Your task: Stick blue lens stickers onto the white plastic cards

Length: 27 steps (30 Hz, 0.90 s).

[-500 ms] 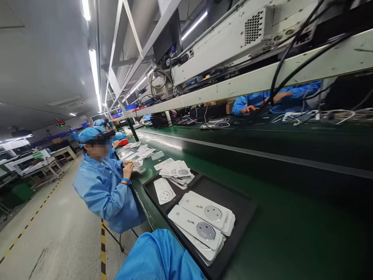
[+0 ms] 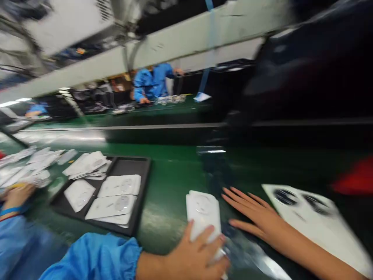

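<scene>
White socket-panel stack [image 2: 203,212] gripped in left hand [image 2: 198,251], fingers closed over near end, on green conveyor belt [image 2: 171,217]. Right hand [image 2: 253,217] open, fingers spread, empty, just beside stack. Black tray [image 2: 142,194] holds more panels [image 2: 113,196]; co-worker's blue sleeve [image 2: 17,233] at far left.

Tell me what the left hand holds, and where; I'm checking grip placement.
The left hand grips a white rectangular plastic socket panel by its lower end.
</scene>
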### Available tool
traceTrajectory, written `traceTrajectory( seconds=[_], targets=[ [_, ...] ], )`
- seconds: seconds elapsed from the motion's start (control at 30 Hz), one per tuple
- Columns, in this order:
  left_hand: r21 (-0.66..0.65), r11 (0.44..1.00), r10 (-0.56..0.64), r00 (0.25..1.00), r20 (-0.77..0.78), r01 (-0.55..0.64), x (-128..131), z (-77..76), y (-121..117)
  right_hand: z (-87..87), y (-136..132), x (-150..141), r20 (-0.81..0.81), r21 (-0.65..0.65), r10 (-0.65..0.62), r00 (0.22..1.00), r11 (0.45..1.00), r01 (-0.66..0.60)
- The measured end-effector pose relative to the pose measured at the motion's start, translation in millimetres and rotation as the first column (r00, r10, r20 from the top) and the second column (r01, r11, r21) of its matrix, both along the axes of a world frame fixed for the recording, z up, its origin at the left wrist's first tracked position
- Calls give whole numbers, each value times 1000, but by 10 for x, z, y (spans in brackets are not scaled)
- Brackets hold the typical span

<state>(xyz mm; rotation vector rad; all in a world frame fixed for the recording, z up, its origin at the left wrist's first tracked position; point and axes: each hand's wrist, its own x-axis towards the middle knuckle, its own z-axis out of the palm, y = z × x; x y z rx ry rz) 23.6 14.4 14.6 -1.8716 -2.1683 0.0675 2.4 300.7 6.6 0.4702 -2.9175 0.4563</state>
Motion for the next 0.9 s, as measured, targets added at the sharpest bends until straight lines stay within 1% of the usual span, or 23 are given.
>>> traceTrajectory(
  seconds=[0.03,0.07,0.13,0.2,0.27,0.37,0.43,0.47,0.57,0.63,0.7,0.8,0.87,0.9],
  targets=[
    [38,999,8,998,69,-10,-6,42,-18,25,54,120,65,3,3,998,1000,-3],
    [56,998,-11,993,116,4,-33,76,-36,59,87,188,118,-1,2,993,1000,-2],
    [63,998,-31,987,155,22,-105,116,-50,145,133,210,118,-55,-40,992,997,47],
    [48,998,-45,988,147,38,-144,132,-40,243,183,182,96,-120,-41,995,991,52],
    [31,998,-55,990,133,51,-140,138,-26,329,223,186,94,-178,-9,996,984,25],
    [22,998,-54,990,132,51,-112,138,-14,382,199,248,112,-236,39,993,972,-11],
    [38,999,-31,989,146,26,-99,137,-15,371,108,286,105,-232,50,993,972,-24],
    [48,999,-19,988,156,12,-93,138,-17,359,47,299,94,-204,57,994,978,-37],
    [45,999,12,983,185,-20,-82,154,-28,319,-126,305,61,-55,99,993,994,-95],
    [15,999,26,978,206,-29,-91,172,-33,302,-185,287,44,10,121,992,993,-122],
    [1,999,46,975,220,-47,-113,188,-32,290,-194,265,26,20,126,992,992,-127],
    [-8,994,109,968,227,-110,-89,193,-28,265,-185,271,-21,-13,146,989,989,-146],
    [-6,990,140,965,224,-142,11,166,-35,197,-183,320,-66,-50,158,985,986,-161],
    [20,990,136,970,199,-143,69,140,-42,126,-172,348,-96,-72,149,984,985,-156]
  ],
)
